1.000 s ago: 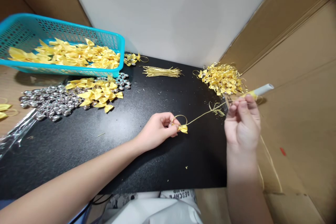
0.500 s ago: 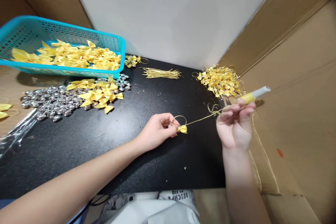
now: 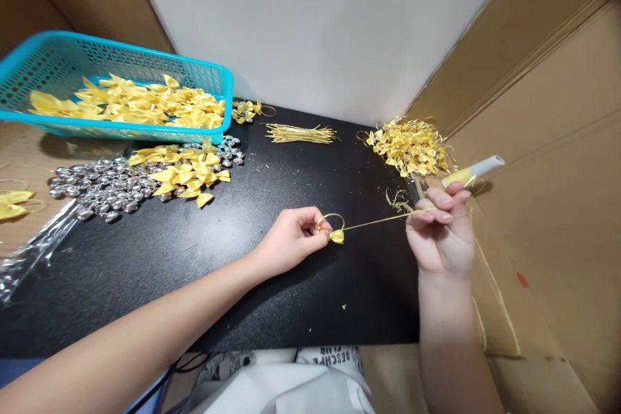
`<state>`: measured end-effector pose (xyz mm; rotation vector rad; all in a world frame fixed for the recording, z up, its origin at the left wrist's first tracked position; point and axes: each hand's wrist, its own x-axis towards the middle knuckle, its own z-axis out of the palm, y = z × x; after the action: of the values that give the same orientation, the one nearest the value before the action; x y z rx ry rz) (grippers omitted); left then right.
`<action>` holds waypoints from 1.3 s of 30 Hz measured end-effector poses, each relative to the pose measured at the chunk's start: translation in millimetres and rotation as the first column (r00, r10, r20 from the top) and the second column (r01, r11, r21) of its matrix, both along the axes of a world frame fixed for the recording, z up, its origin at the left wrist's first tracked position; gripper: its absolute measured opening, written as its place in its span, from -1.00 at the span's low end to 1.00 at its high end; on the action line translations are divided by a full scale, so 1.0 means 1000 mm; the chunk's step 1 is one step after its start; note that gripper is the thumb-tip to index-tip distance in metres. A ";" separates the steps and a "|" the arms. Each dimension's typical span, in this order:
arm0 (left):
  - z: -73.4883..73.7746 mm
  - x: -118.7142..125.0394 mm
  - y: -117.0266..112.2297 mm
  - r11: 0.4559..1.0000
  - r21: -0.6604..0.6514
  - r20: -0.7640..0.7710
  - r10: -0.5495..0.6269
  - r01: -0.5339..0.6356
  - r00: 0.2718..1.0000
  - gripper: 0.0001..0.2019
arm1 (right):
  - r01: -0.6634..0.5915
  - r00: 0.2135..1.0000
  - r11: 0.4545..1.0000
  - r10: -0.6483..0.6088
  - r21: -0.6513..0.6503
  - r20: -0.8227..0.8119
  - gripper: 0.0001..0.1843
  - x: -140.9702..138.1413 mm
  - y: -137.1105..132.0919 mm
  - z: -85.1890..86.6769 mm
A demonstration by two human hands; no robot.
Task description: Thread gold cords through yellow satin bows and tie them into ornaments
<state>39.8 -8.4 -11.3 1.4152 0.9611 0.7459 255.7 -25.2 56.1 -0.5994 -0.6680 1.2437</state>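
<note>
My left hand (image 3: 297, 237) pinches a small yellow ribbon bow (image 3: 336, 236) just above the black tabletop, and a thin gold loop stands up from it. From the bow a gold cord (image 3: 378, 222) runs taut to the right. Its other end goes to my right hand (image 3: 441, 226), raised over the table's right edge with closed fingers. A pale tube partly wrapped in yellow (image 3: 473, 171) sticks out above those fingers, where cord seems to be wound on it. How the fingers grip the tube is partly hidden.
A turquoise basket (image 3: 145, 129) of yellow bows stands back left. Silver bells or beads (image 3: 101, 187) lie before it with loose bows (image 3: 189, 174). Cut gold cords (image 3: 301, 134) lie at the back. Finished-looking looped bows (image 3: 410, 145) are heaped back right, near cord scraps (image 3: 398, 200).
My right hand has shifted slightly right, and the cord is now straighter between the hands. My left hand keeps its pinch on the bow almost in place.
</note>
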 end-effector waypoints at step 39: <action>0.002 -0.001 0.001 0.999 -0.008 -0.002 0.048 -0.048 0.999 -0.86 | 0.386 0.922 0.923 -0.386 0.002 0.034 -0.75 0.014 0.003 0.001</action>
<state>38.9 -7.3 -8.9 1.3900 1.0014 0.7756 269.5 -22.4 56.9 -0.7188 -0.5423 0.8673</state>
